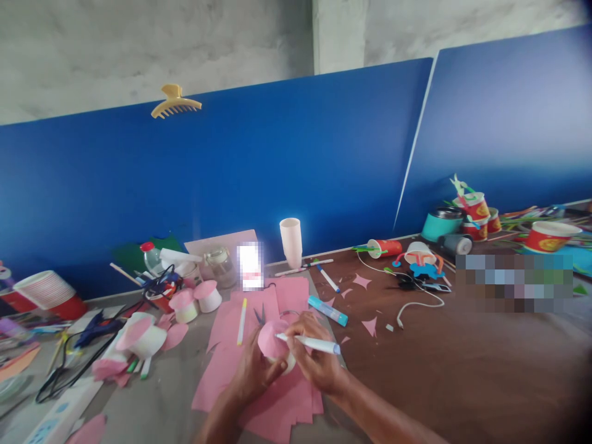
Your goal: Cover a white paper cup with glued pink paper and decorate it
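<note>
My left hand (256, 365) wraps round a small white paper cup (290, 362) with a round pink paper disc (272, 338) on its top. In my right hand (315, 357) is a white marker (319, 344), its tip at the pink disc. Beneath both hands lie pink paper sheets (272, 407). Just behind the cup are the blades of scissors (260, 314), their handles partly hidden. A yellow-capped marker (242, 322) lies on the pink paper to the left.
White cups with pink tops (208, 297) stand at the left, near a glue gun (95, 330) and cables. Behind are a glass jar (219, 266) and a tall white cup stack (291, 242). Pink scraps (369, 327), a blue glue stick (328, 310) and a white cable (423, 303) lie rightward.
</note>
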`<state>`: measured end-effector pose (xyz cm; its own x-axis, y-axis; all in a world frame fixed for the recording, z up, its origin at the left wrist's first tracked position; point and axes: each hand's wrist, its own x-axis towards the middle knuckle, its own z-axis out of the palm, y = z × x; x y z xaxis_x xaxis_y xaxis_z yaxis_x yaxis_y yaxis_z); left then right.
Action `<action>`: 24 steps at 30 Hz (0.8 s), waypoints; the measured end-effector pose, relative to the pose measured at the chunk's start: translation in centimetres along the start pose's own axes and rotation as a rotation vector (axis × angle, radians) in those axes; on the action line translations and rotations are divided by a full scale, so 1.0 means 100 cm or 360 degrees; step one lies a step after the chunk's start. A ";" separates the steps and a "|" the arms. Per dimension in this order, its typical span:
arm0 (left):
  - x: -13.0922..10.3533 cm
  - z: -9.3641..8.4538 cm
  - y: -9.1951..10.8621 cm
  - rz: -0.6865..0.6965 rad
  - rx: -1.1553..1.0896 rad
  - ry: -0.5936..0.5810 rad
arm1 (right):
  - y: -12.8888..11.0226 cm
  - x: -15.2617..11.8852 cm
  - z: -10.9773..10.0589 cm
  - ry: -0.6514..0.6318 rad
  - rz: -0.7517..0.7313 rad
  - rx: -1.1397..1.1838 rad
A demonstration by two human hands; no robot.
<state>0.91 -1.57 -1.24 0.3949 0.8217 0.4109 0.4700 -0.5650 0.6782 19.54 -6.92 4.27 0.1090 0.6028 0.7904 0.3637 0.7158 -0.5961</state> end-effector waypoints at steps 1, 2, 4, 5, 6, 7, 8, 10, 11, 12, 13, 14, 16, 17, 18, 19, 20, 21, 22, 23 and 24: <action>0.000 0.000 -0.001 0.0003 0.0015 -0.0002 | 0.001 -0.001 0.000 -0.0002 0.0010 -0.0002; -0.001 0.000 -0.002 0.0000 0.0023 -0.0003 | 0.001 -0.001 0.001 -0.0012 0.0025 -0.0004; -0.001 0.001 -0.003 -0.0013 0.0024 0.0004 | 0.001 -0.002 0.001 -0.0038 0.0049 -0.0005; -0.002 0.001 -0.004 -0.0024 0.0022 0.0012 | 0.000 -0.002 0.001 -0.0050 0.0054 -0.0008; -0.002 0.002 -0.005 -0.0036 0.0021 0.0016 | 0.000 -0.002 0.001 -0.0053 0.0051 -0.0013; -0.002 0.002 -0.005 -0.0046 0.0018 0.0017 | 0.000 -0.002 0.001 -0.0056 0.0045 -0.0022; -0.003 0.002 -0.005 -0.0053 0.0015 0.0015 | 0.001 -0.002 0.001 -0.0058 0.0039 -0.0031; -0.002 0.002 -0.004 -0.0060 0.0010 0.0011 | 0.002 -0.003 0.001 -0.0059 0.0024 -0.0043; -0.002 0.002 -0.003 -0.0062 0.0011 0.0013 | 0.003 -0.003 0.002 -0.0056 0.0013 -0.0046; -0.002 0.002 -0.003 -0.0060 0.0015 0.0016 | 0.004 -0.003 0.002 -0.0055 0.0009 -0.0048; -0.002 0.002 -0.002 -0.0055 0.0020 0.0018 | 0.005 -0.003 0.002 -0.0057 0.0009 -0.0051; -0.001 0.002 -0.002 -0.0048 0.0026 0.0019 | 0.005 -0.003 0.003 -0.0059 0.0009 -0.0055; -0.001 0.002 -0.002 -0.0034 0.0033 0.0017 | 0.006 -0.004 0.004 -0.0064 0.0001 -0.0067; -0.001 0.002 -0.002 -0.0031 0.0035 0.0017 | 0.007 -0.004 0.004 -0.0067 -0.0012 -0.0070; -0.001 0.002 -0.003 -0.0032 0.0036 0.0019 | 0.007 -0.004 0.005 -0.0067 -0.0031 -0.0067; -0.002 0.003 -0.005 -0.0035 0.0038 0.0023 | 0.006 -0.004 0.005 -0.0066 -0.0056 -0.0058; -0.002 0.003 -0.006 -0.0034 0.0039 0.0026 | 0.006 -0.004 0.005 -0.0071 -0.0073 -0.0049; -0.002 0.004 -0.007 -0.0029 0.0040 0.0026 | 0.006 -0.004 0.005 -0.0078 -0.0084 -0.0039; -0.002 0.004 -0.008 -0.0022 0.0042 0.0024 | 0.005 -0.004 0.005 -0.0087 -0.0087 -0.0031; -0.002 0.005 -0.008 -0.0014 0.0045 0.0023 | 0.005 -0.004 0.005 -0.0096 -0.0088 -0.0028; -0.002 0.005 -0.009 -0.0008 0.0050 0.0023 | 0.005 -0.004 0.005 -0.0104 -0.0087 -0.0031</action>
<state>0.81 -1.31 -2.24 0.3812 0.8255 0.4161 0.4968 -0.5625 0.6608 19.21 -6.68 3.61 0.0280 0.5851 0.8105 0.3853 0.7418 -0.5488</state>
